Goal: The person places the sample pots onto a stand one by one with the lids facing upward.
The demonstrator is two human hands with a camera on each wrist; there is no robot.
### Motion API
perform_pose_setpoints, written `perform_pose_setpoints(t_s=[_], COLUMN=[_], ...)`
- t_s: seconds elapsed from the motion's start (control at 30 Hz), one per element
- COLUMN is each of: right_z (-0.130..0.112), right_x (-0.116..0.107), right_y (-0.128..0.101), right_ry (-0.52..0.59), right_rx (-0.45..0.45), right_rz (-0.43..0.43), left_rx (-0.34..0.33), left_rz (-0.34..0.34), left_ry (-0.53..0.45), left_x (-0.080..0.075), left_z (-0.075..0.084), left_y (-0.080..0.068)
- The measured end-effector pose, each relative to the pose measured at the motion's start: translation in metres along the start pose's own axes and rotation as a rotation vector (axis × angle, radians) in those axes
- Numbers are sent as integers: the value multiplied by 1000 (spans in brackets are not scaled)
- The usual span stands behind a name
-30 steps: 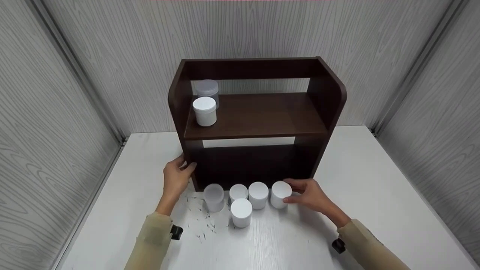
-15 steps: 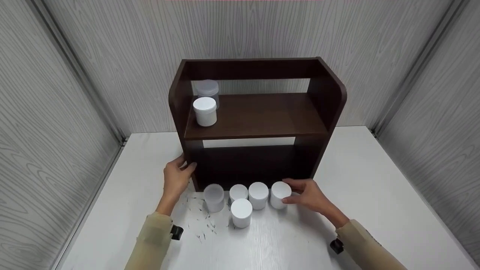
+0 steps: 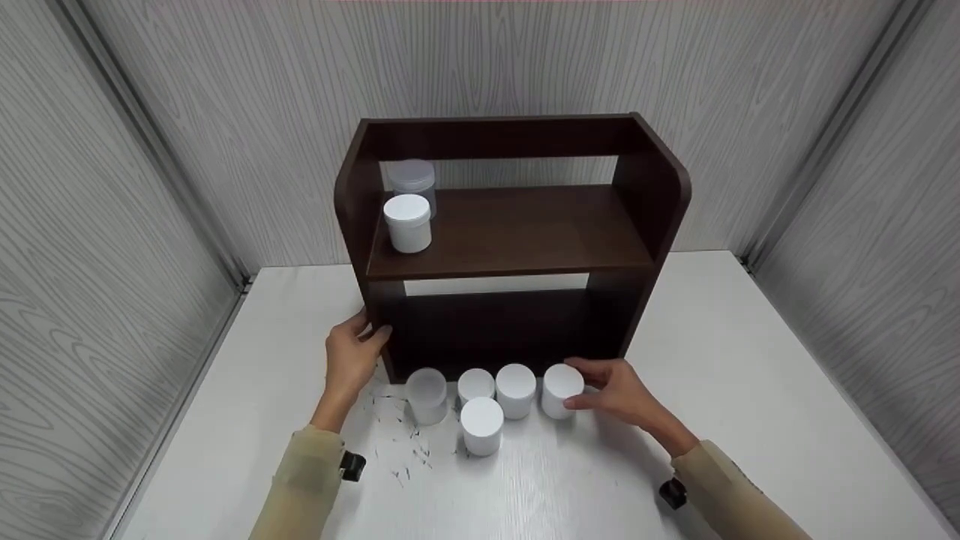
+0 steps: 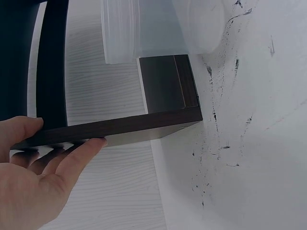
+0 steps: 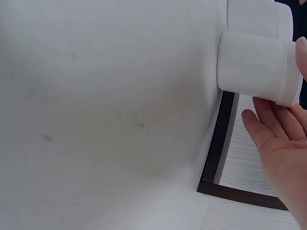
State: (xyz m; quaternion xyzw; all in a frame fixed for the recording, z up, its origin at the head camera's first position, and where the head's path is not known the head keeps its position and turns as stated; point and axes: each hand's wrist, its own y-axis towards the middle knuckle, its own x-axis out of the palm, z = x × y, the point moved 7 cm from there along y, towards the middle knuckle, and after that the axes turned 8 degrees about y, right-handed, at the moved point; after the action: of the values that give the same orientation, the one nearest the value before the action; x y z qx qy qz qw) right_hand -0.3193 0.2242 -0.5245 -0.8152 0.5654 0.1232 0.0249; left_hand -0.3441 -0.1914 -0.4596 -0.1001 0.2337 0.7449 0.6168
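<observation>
My left hand (image 3: 350,360) grips the left side panel of a dark brown two-tier shelf (image 3: 517,232). In the left wrist view the thumb lies on one face of that panel (image 4: 129,125) and the fingers on the other. My right hand (image 3: 621,391) holds a lidded white jar (image 3: 561,391), thumb in front and fingers behind. That jar stands upright on the table before the shelf, at the right end of a row. Beside it are a white jar (image 3: 516,391), a partly hidden one (image 3: 476,384), another in front (image 3: 482,426), and a translucent jar (image 3: 427,396).
On the upper tier's left stand a white jar (image 3: 409,223) and, behind it, a translucent jar (image 3: 412,176). Grey wood-grain walls (image 3: 150,150) enclose the white table (image 3: 750,420) at the back and sides. Dark scuffs mark the tabletop near the translucent jar.
</observation>
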Motion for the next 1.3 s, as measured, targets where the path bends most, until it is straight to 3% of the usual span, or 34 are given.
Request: perform_pose_setpoints(t_s=[1.3], right_z=[-2], right_x=[-2], right_y=[-4], right_ry=[-8], right_rx=[-11], right_rz=[-9], left_rx=[12], left_rz=[13], left_ry=[22], left_x=[-1], left_z=[2], left_y=[0])
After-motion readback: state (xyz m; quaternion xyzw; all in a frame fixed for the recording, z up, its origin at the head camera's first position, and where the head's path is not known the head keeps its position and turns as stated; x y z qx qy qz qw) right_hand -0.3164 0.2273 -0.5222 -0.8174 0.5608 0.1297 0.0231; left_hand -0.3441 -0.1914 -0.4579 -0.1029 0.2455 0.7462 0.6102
